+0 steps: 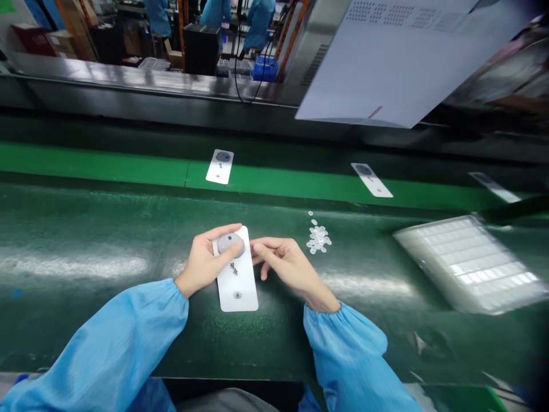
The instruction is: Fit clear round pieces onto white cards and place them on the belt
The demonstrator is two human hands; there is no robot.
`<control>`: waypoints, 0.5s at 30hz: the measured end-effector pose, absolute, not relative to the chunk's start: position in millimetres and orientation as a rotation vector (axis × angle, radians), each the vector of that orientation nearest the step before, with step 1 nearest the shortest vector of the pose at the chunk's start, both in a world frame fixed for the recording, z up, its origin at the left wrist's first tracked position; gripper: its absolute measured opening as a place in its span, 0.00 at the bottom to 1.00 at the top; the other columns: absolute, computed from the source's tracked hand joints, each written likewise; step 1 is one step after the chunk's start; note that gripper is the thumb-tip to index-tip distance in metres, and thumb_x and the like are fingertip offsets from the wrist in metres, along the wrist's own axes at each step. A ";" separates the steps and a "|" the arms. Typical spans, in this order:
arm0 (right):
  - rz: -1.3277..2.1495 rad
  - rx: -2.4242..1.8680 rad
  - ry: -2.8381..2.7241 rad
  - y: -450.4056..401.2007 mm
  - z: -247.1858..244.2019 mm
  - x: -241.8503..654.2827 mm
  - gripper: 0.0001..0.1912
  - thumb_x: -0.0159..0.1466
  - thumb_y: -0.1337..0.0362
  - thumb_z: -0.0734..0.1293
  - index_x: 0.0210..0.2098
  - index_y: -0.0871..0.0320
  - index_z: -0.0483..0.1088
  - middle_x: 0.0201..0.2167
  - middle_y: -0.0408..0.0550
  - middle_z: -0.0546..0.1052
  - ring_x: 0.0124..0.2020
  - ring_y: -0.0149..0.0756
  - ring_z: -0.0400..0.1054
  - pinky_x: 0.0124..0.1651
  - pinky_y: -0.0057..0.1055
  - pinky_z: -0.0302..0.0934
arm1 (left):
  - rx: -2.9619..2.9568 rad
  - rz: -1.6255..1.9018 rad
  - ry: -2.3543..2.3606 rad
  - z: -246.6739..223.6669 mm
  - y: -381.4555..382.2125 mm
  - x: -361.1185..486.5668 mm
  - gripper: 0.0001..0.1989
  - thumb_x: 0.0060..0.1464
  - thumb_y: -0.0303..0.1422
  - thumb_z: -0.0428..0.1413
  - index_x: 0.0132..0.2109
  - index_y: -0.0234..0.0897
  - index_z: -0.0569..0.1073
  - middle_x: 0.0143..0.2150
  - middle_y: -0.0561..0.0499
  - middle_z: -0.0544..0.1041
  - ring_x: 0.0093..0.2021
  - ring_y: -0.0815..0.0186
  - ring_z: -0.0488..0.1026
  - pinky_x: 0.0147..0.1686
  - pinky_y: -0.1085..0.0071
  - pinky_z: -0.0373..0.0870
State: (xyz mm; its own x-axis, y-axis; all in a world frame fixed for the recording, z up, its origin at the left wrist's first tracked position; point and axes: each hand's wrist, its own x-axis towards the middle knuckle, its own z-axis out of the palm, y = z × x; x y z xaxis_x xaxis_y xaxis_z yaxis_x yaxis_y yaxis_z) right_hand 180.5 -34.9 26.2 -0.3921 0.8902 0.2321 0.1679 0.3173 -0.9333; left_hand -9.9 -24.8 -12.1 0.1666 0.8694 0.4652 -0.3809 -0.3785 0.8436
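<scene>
My left hand (210,256) grips a white rectangular panel (238,283) by its left and upper edges. Its thumb lies across a grey rounded piece (225,242) with a small dark hole at the panel's top. Lower on the panel are dark printed-looking marks and a small round patterned spot. Close by the panel's upper right edge, my right hand (285,260) has thumb and index finger pinched together; whatever is between them, if anything, is too small to make out. To the right of that hand lies a loose pile of small clear discs (318,239) on the green bench.
Similar white panels (220,166) lie on the bright green strip (163,167) behind the bench, others (372,180) farther right. A clear compartmented tray (472,260) stands at right. A white sheet (377,63) hangs overhead. People in blue (259,23) are beyond the metal ledge.
</scene>
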 end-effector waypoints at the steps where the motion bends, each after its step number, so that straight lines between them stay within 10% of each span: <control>1: 1.154 -0.944 -1.809 -35.6 26.1 181.1 0.28 0.63 0.42 0.71 0.44 0.63 0.78 0.33 0.55 0.80 0.31 0.38 0.76 0.21 0.24 0.67 | 1.342 1.470 0.530 -11.5 -22.8 -11.4 0.23 0.50 0.37 0.70 0.51 0.33 0.77 0.38 0.46 0.80 0.32 0.67 0.76 0.31 0.76 0.74; 15: 1.323 -1.095 -2.159 -43.6 25.1 175.9 0.25 0.62 0.44 0.72 0.32 0.64 0.78 0.24 0.50 0.78 0.18 0.24 0.62 0.19 0.21 0.57 | 1.081 1.453 0.355 -2.7 -15.9 -16.8 0.51 0.46 0.38 0.72 0.70 0.39 0.52 0.42 0.43 0.80 0.40 0.52 0.81 0.36 0.65 0.79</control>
State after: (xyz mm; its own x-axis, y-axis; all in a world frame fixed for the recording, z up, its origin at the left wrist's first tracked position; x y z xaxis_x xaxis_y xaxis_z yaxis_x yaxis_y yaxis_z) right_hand 175.9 -43.6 25.1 -0.6237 0.7782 -0.0740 0.4193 0.2531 -0.8718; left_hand -16.8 -15.9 -2.7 0.1652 0.9011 0.4009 -0.6142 -0.2240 0.7567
